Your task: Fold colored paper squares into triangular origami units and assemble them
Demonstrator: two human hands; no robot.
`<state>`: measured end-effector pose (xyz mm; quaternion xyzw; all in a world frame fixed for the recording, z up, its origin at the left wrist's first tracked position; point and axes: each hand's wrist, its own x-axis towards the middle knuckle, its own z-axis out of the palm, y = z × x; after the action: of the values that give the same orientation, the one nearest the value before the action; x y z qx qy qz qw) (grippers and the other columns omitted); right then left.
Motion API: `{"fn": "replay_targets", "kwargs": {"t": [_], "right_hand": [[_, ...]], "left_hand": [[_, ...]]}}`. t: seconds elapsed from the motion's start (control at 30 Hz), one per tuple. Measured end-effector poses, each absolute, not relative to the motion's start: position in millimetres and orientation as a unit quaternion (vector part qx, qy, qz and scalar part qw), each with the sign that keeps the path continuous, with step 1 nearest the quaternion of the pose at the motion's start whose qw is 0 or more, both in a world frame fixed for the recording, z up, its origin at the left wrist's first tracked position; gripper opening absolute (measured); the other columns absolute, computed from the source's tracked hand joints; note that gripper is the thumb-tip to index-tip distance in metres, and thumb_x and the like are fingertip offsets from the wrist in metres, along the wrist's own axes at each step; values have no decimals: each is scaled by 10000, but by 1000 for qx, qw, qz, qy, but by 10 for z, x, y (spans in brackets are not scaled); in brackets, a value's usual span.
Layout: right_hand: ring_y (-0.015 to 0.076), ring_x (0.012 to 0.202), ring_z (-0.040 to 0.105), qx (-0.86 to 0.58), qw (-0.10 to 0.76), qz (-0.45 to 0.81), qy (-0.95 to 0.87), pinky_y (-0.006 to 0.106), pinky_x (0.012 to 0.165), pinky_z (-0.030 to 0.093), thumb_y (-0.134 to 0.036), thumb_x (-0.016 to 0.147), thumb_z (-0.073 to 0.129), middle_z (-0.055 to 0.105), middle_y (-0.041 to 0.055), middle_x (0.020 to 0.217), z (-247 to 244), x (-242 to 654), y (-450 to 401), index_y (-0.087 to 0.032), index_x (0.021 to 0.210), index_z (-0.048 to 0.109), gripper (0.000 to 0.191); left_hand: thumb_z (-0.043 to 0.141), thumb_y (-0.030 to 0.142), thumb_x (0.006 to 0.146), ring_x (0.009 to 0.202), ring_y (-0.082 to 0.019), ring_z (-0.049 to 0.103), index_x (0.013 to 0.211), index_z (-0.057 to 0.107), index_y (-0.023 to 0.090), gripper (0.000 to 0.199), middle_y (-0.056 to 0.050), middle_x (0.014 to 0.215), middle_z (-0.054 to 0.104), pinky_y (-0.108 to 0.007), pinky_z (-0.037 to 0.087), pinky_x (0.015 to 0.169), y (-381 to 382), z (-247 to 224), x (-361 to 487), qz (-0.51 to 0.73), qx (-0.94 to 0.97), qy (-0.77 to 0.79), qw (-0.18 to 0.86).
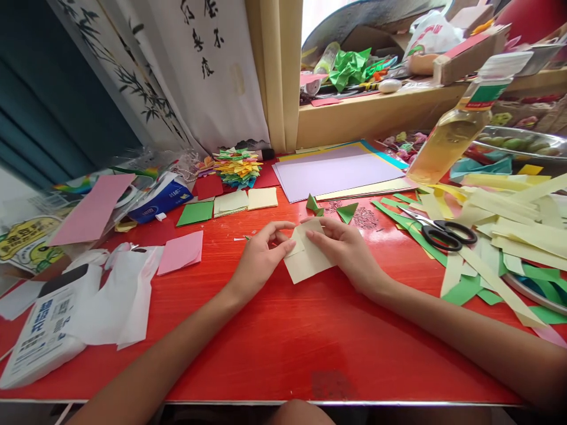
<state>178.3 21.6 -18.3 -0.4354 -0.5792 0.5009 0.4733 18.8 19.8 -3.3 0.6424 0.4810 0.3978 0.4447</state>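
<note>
Between both hands, just above the red table (266,348), is a pale yellow sheet of paper (310,264) with a fold near its upper left. My left hand (262,260) pinches the left side of it, thumb on top. On the upper right part, my right hand (344,248) presses with its thumb while its fingers are behind the paper. Beyond the hands lie small folded green paper pieces (348,212). A green paper square (195,213) and pale yellow squares (262,199) sit farther back on the left.
Scissors (438,230) with black handles rest among green and yellow paper strips (518,236) on the right. A tilted-looking bottle (460,130) stands behind them. Large coloured sheets (336,171) lie at the back. Pink paper (181,252) and a white wipes pack (48,330) are on the left.
</note>
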Motion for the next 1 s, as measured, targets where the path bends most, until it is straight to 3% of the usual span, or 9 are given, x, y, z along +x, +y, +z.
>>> {"fn": "replay_targets", "kwargs": {"t": [0.1,0.27,0.5,0.67,1.0], "right_hand": [[141,716,561,-431,477,511,-571,247,575,428,-360,797,497,639,27,946,-161,1780,200,-220,1022,628,295],[143,706,553,-451,447,472,-612,250,575,416,-323,810,476,657,11,895,-172,1781,181,-243,1077,625,316],[174,807,566,-441,398,403,-696,281,686,427,-344,833,462,646,32,966,-155,1769,157,-236,1143,585,351],[178,831,573,-439,404,487,-637,282,685,423,-460,854,384,655,27,943,-85,1766,131,-242,1098,615,401],[164,837,576,-370,429,688,-453,286,710,440,-345,782,569,647,57,994,-153,1750,169,-230,1124,589,361]], "left_hand": [[555,338,756,718,-123,527,978,562,161,284,-8,755,564,-240,429,668,210,-48,172,400,602,482,495],[557,395,754,694,-113,519,785,604,143,258,-15,754,589,-228,427,657,200,-65,168,411,585,472,516],[558,408,746,640,-101,513,771,602,159,254,6,709,566,-209,419,570,200,-124,159,423,560,472,533],[548,410,752,634,-105,507,771,596,155,261,3,699,556,-210,414,557,218,-122,149,416,571,479,522],[534,393,771,629,-100,484,744,584,160,239,15,680,559,-200,386,577,237,-139,134,421,617,484,455]]}}
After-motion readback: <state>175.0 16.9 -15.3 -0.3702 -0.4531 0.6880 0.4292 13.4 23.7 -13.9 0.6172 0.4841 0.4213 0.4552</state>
